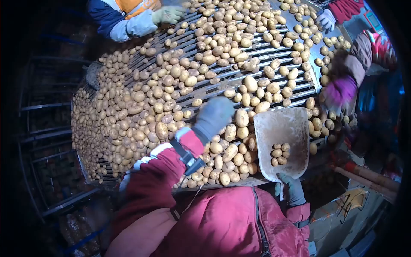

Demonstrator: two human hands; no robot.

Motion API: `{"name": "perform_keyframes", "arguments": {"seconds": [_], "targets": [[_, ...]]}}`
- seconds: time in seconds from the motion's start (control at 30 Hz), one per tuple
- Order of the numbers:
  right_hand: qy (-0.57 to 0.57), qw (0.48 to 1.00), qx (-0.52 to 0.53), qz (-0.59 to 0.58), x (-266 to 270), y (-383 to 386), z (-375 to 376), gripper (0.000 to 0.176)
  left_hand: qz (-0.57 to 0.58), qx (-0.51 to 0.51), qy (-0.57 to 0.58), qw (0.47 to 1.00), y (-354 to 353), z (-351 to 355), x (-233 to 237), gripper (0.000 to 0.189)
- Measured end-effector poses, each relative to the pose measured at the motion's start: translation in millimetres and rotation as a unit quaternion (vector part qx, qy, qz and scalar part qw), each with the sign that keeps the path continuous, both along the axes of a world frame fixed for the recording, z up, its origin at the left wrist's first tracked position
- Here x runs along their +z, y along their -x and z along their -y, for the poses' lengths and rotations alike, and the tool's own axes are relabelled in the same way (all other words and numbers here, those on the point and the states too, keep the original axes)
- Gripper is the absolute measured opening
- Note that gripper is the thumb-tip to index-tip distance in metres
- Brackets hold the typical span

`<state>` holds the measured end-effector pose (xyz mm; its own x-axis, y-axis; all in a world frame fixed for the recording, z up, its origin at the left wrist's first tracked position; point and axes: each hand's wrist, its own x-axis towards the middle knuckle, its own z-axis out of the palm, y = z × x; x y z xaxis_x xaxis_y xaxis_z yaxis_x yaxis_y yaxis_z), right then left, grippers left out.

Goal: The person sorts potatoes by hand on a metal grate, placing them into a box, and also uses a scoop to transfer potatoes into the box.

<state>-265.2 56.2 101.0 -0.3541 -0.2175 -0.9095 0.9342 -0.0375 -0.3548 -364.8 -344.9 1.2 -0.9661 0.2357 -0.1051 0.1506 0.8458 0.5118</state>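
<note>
My right hand (293, 189), in a grey-green glove, is closed round the handle of a pale, dirt-stained scoop (280, 126). Several small potatoes (281, 153) lie inside the scoop, toward its handle end. Over the potatoes (160, 130) on the slatted roller bed (214, 90), my left hand (215, 115) shows as a grey glove smeared by motion. Its fingers and anything in them cannot be made out. Larger potatoes (230, 152) lie between that hand and the scoop.
Across the bed, a co-worker's gloved hand (168, 15) rests near the potatoes at the top. On the right, a white-gloved hand (326, 20) and a blurred purple sleeve (340, 91) belong to others. Metal rails (51, 132) stand left; a cardboard box (338, 222) is at lower right.
</note>
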Motion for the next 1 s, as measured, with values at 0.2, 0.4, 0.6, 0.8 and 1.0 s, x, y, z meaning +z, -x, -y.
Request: {"name": "perform_keyframes", "arguments": {"seconds": [0.2, 0.4, 0.6, 0.8, 1.0], "targets": [[0.002, 1.0, -0.02, 0.013, -5.7, -2.2, -0.1, 0.025, -0.11, 0.175, 0.052, 0.977, 62.4, 57.3, 13.5, 0.021], [-0.026, 0.999, -0.018, 0.039, 0.1, 0.9, 2.1, 0.026, -0.081, 0.06, 0.161, 0.982, 136.6, 19.6, -14.5, 0.032], [0.001, 0.999, -0.053, 0.002, 7.3, -4.3, -0.6, 0.024, 0.026, 0.089, 0.218, 0.971, 163.8, -15.3, -2.6, 0.026], [-0.005, 0.997, -0.072, -0.032, 8.7, -3.6, 1.9, 0.025, -0.003, 0.049, -0.023, 0.999, 162.4, 31.6, -66.5, 0.03], [-0.01, 0.998, -0.051, -0.021, 11.1, 0.4, 2.3, 0.024, 0.117, 0.087, -0.371, 0.917, 103.7, -19.9, 49.6, 0.038]]}}
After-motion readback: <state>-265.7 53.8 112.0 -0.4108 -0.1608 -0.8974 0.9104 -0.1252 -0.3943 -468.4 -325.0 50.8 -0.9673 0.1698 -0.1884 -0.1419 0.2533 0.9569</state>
